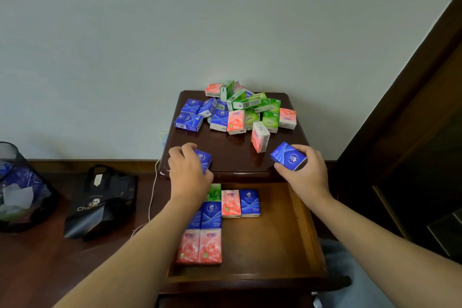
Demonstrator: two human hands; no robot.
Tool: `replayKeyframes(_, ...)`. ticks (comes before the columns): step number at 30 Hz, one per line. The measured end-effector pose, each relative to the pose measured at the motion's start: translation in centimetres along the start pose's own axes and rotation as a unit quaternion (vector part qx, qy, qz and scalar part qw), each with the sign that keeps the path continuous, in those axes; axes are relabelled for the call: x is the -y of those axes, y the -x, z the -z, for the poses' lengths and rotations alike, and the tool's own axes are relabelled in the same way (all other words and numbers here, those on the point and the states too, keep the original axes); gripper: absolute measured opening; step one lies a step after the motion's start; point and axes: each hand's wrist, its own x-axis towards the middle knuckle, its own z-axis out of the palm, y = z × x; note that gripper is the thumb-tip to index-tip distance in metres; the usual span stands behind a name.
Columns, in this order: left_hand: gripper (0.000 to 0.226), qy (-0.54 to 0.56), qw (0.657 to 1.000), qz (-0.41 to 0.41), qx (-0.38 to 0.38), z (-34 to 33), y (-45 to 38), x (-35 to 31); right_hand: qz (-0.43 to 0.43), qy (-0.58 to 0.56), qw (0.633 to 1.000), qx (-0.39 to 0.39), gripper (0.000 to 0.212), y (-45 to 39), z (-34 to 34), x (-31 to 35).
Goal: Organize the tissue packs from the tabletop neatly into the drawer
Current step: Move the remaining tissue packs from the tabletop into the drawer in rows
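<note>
A heap of blue, green and pink tissue packs (237, 110) lies at the back of the dark wooden nightstand top (235, 152). One pink pack (260, 136) stands apart, in front of the heap. My left hand (190, 170) grips a blue pack (205, 160) at the tabletop's front left edge. My right hand (303, 170) grips another blue pack (288, 156) at the front right. Below them the drawer (275, 240) is pulled out. Several packs lie flat in rows in its left half (212, 222), partly hidden by my left forearm.
A dark mesh waste bin (17, 187) and a black shopping bag (102, 202) stand on the wooden floor to the left. A white cord (152, 197) hangs beside the nightstand. Dark wooden furniture (412, 145) stands close on the right. The drawer's right half shows bare wood.
</note>
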Motion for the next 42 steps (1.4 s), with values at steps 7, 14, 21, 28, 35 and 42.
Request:
replayKeyframes(7,0.077,0.229,0.969,0.083,0.045,-2.8,9.1,0.5,-0.121,-0.218,0.962,0.109,0.053,5.6,1.3,-0.4)
replayKeyframes(14,0.083,0.245,0.965,0.092,0.021,-3.9,14.2,2.3,-0.302,-0.312,0.887,0.156,0.029,10.8,-0.5,-2.2)
replayKeyframes(21,0.065,0.306,0.946,0.101,0.040,-3.3,14.4,4.2,-0.341,-0.200,0.895,0.207,0.041,12.7,-3.6,-2.5)
replayKeyframes(28,0.065,0.326,0.939,0.087,0.060,-3.3,14.7,2.7,-0.389,-0.177,0.868,0.253,0.026,13.0,-6.0,-1.8)
replayKeyframes(35,0.055,0.356,0.928,0.113,0.016,-3.6,14.4,5.4,-0.417,-0.152,0.873,0.202,0.042,13.9,-10.2,-2.1)
replayKeyframes(42,0.050,0.406,0.907,0.106,0.036,-3.1,14.1,4.4,-0.376,-0.105,0.905,0.171,0.033,13.7,-10.4,-2.1)
